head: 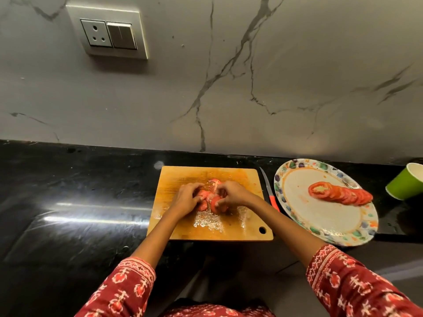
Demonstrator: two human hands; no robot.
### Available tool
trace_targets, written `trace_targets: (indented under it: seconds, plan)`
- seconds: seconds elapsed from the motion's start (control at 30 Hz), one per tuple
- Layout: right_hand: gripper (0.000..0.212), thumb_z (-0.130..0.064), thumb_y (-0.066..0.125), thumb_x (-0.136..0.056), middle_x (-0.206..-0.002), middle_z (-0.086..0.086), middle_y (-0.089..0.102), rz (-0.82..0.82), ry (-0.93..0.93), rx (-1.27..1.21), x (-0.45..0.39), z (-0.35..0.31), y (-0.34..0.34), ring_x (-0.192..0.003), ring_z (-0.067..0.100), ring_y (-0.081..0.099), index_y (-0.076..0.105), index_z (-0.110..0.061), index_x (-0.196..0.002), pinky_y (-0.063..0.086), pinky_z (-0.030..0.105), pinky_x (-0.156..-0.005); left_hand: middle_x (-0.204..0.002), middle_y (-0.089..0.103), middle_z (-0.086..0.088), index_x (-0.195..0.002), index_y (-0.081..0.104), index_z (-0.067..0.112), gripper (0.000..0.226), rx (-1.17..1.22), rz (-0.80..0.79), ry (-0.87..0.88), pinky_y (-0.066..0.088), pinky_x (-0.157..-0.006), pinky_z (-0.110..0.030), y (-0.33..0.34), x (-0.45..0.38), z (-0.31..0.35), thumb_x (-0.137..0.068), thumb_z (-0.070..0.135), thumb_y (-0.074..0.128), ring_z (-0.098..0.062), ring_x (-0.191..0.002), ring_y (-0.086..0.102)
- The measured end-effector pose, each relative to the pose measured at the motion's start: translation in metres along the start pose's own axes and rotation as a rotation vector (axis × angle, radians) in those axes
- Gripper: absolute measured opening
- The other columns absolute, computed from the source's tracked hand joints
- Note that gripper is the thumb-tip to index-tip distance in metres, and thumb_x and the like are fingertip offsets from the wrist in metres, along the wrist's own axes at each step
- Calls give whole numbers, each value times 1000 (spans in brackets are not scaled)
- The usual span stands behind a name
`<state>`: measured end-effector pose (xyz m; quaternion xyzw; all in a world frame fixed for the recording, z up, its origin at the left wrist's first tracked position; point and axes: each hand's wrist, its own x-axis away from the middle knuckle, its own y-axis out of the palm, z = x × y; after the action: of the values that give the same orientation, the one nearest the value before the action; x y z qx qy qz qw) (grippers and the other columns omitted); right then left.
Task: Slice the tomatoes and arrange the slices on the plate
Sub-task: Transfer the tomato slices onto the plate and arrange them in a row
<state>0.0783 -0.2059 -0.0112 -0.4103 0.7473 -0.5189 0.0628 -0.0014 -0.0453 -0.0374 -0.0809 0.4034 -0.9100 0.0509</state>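
Red tomato slices [211, 199] lie in a loose heap in the middle of a wet wooden cutting board [231, 175]. My left hand [186, 197] curls round the heap from the left. My right hand [231, 194] curls round it from the right, fingers on the slices. To the right, a white plate with a coloured patterned rim [325, 216] carries a fanned row of tomato slices [341, 193]. A knife with a red handle [269, 192] lies on the counter between board and plate, untouched.
The black stone counter [80, 202] runs left and right, backed by a grey marble wall. A green paper cup [406, 185] stands at the far right beside the plate. A socket and switch panel [108, 32] sits on the wall at upper left.
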Motion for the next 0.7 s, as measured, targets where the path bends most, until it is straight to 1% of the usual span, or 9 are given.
trace_targets:
  seconds: [0.1,0.17,0.23,0.3,0.37,0.47,0.53,0.6,0.7]
  plan:
    - [20,-19,65,-86,-103,8,64,158,78,-70,-2,7,-6,-92,17,57,63,-9,-103,47,28,-76,-125,56,-5,-130,49,18,47,-21,-22,7,44,-100,-40,1,-2,2,-85,15,63,-20,-117,49]
    - [17,-15,64,-87,-102,9,65,263,131,-86,-7,7,-7,-91,18,59,63,-10,-102,49,30,-75,-120,57,-5,-130,50,18,49,-3,-16,-5,45,-97,-38,1,-2,1,-83,13,65,-18,-113,51]
    - [16,-16,64,-86,-99,8,65,319,193,-77,-15,4,-5,-90,19,60,62,-11,-101,49,31,-73,-118,57,-4,-129,50,18,51,3,-10,-19,46,-95,-35,1,-2,-1,-82,12,67,-17,-109,51]
    - [19,-17,67,-83,-99,7,64,324,248,-90,-22,-1,-2,-89,19,58,61,-13,-100,47,30,-70,-116,55,-5,-128,51,18,51,14,1,-25,47,-92,-31,1,-2,-2,-80,11,68,-16,-105,51]
    - [25,-16,71,-79,-100,5,62,290,285,-141,-28,-4,0,-92,19,58,60,-14,-101,50,32,-74,-114,54,-6,-127,52,17,52,24,11,-33,46,-90,-28,0,-3,-3,-79,10,70,-16,-102,50]
    - [25,-11,74,-76,-98,3,60,230,319,-194,-31,-5,-1,-94,19,57,60,-13,-97,52,35,-79,-112,53,-5,-127,52,17,54,31,10,-58,47,-91,-32,-1,-4,0,-78,10,71,-19,-104,51]
    - [19,-8,73,-76,-90,0,58,215,316,-229,-32,-4,-4,-87,15,55,58,-16,-85,50,29,-71,-114,53,-5,-128,51,17,53,18,-2,-55,47,-91,-31,-1,-6,2,-78,10,70,-18,-105,51]
    - [22,-6,70,-79,-82,-3,56,217,288,-304,-29,-2,-8,-77,9,54,54,-19,-73,44,21,-60,-118,54,-4,-127,51,17,51,19,-4,-51,46,-90,-28,-2,-8,4,-80,11,69,-16,-106,51]
    - [24,-5,67,-83,-74,-5,56,218,248,-406,-21,2,-18,-68,4,54,53,-19,-69,42,16,-53,-121,57,-4,-126,53,16,47,12,1,-51,47,-94,-31,-3,-11,9,-81,12,67,-17,-111,52]
